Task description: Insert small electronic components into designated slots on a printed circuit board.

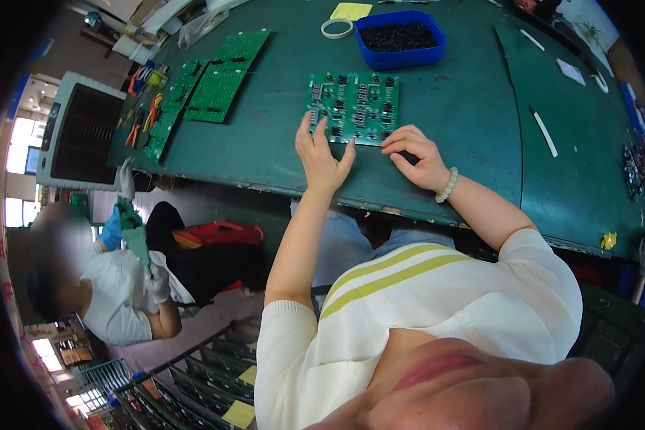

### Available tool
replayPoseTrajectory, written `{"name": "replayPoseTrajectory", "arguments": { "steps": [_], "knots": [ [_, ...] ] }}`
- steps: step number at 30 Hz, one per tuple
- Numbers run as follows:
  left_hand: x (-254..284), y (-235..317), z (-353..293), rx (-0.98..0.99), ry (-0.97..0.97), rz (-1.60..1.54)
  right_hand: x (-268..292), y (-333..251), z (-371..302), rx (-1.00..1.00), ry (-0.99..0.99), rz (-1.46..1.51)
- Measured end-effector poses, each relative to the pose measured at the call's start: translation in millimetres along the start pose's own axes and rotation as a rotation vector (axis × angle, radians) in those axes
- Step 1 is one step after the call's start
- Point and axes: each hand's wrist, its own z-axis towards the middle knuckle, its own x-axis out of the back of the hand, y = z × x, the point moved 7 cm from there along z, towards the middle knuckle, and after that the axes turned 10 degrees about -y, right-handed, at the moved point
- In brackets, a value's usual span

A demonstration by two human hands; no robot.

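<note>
A green circuit board (349, 135) lies flat on the green-topped workbench in front of me, crowded with black parts and several white-framed display blocks. My left hand (322, 159) is open at the board's near left corner, its fingers and thumb spread over the near edge. At the near right corner is my right hand (421, 159), with a beaded bracelet on the wrist. Its fingers are bent together, tips at the corner, and the thumb stands apart from them. Nothing shows gripped in either hand. Beyond the board stands a blue tray (401, 59) filled with small black parts.
More green boards (226, 79) lie at the left, beside pliers (153, 112). A tape roll (337, 29) and yellow paper (350, 11) sit at the back. A white pen (543, 131) lies right. To the left, a gloved co-worker (132, 287) holds a green board.
</note>
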Motion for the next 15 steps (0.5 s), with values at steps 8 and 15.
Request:
{"name": "replayPoseTrajectory", "arguments": {
  "steps": [8, 15],
  "knots": [
    [-25, -15, 3, 0.112, -0.153, 0.320, 61, 20, 62, -0.010, 0.159, -0.572],
    [-20, -2, 9, 0.029, -0.128, 0.227, 103, 252, 161, -0.675, -0.314, -0.851]
  ]
}}
